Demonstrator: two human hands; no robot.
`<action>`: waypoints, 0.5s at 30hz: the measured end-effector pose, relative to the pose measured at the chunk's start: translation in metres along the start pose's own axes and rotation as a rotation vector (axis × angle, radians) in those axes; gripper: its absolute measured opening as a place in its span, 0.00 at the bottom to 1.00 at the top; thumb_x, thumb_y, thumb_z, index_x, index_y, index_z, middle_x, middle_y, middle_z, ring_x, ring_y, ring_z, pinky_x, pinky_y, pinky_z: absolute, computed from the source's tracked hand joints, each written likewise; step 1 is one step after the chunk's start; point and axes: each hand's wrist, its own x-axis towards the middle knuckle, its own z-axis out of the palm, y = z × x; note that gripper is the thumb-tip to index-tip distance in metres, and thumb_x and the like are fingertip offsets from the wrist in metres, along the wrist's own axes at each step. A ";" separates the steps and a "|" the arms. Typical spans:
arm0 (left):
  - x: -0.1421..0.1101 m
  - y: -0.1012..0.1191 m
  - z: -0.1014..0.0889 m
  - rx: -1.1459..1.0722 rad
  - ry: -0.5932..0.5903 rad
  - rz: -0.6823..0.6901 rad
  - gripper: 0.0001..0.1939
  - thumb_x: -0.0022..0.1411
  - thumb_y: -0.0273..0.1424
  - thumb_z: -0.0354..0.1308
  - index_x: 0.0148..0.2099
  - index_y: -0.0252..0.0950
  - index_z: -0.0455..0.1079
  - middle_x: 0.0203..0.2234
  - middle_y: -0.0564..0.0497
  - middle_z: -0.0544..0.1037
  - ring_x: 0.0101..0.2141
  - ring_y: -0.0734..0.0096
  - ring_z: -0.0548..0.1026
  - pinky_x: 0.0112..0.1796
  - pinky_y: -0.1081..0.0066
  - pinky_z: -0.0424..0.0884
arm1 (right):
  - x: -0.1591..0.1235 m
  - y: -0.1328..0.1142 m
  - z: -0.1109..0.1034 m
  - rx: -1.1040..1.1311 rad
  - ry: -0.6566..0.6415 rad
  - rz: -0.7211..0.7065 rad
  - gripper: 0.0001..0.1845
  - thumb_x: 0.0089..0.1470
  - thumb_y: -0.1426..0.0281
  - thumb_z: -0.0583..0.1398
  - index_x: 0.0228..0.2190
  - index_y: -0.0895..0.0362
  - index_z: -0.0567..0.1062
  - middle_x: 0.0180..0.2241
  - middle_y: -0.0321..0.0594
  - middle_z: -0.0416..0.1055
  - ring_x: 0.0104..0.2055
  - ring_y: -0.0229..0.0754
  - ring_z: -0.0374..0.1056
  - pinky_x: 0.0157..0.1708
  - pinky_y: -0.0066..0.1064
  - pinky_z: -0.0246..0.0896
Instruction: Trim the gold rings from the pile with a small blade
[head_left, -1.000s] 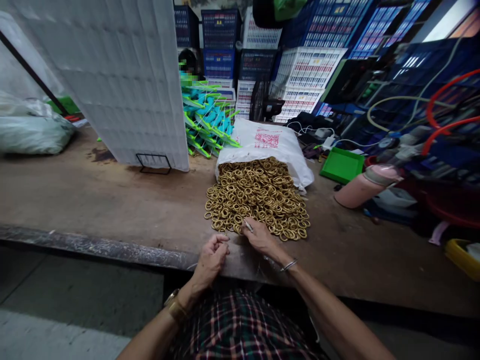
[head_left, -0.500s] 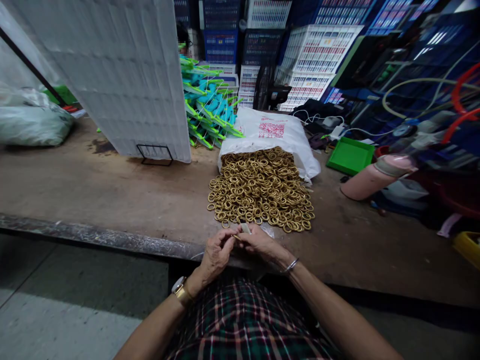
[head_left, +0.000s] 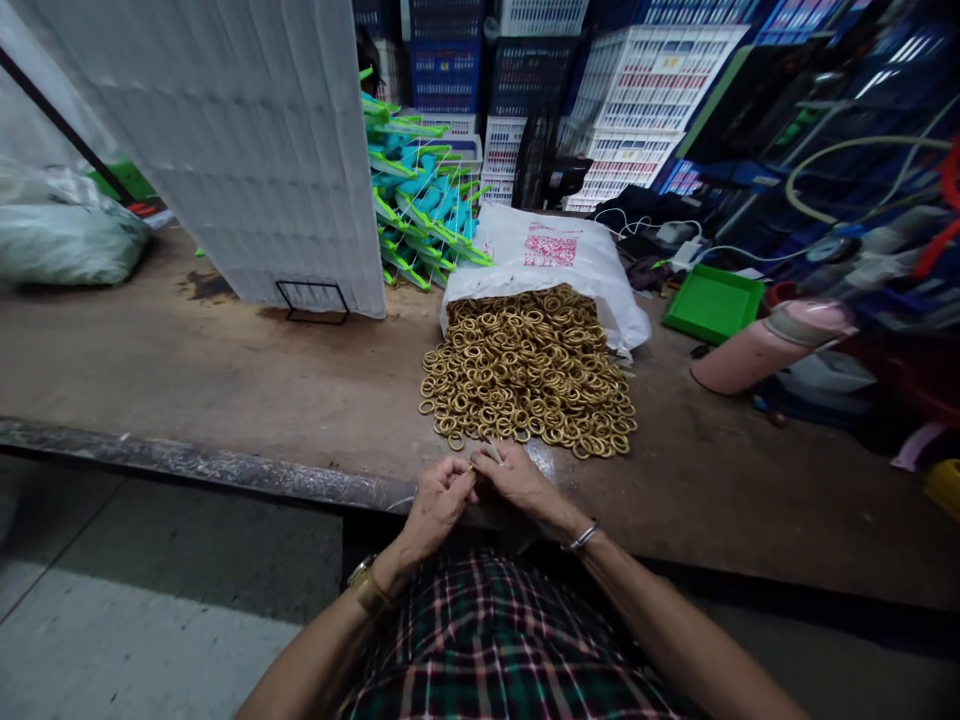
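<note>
My left hand (head_left: 441, 498) is closed in a pinch on a gold-coloured ring, which mostly hides between the fingers, just over the table's front edge. Against it works my right hand (head_left: 521, 482), its fingers closed round a thin pale flat piece (head_left: 493, 453) whose end sticks out past the thumb; its exact kind is too small to make out. Both hands' fingertips meet. Just beyond them a heap of gold-coloured rings (head_left: 529, 370) spills out of a white plastic bag (head_left: 577, 255) with red print, lying on its side.
The brown table (head_left: 315, 400) carries a tall white padded panel (head_left: 277, 160) on a black wire stand at left. Green and blue plastic pieces (head_left: 427, 200) stack behind. At right are a green tray (head_left: 712, 303) and a pink bottle (head_left: 757, 350). Crates (head_left: 630, 90) rise at the back.
Both hands stay together in nearly the same place, with small finger shifts; the pale piece now leans more to the left. The whole view has shifted slightly.
</note>
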 end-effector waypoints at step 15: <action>-0.005 -0.002 0.001 -0.395 -0.021 -0.093 0.18 0.51 0.44 0.57 0.33 0.33 0.63 0.20 0.57 0.66 0.14 0.86 0.54 0.15 0.80 0.46 | -0.007 0.000 -0.001 -0.422 0.028 -0.103 0.08 0.50 0.72 0.49 0.23 0.56 0.65 0.20 0.33 0.62 0.23 0.35 0.54 0.25 0.26 0.46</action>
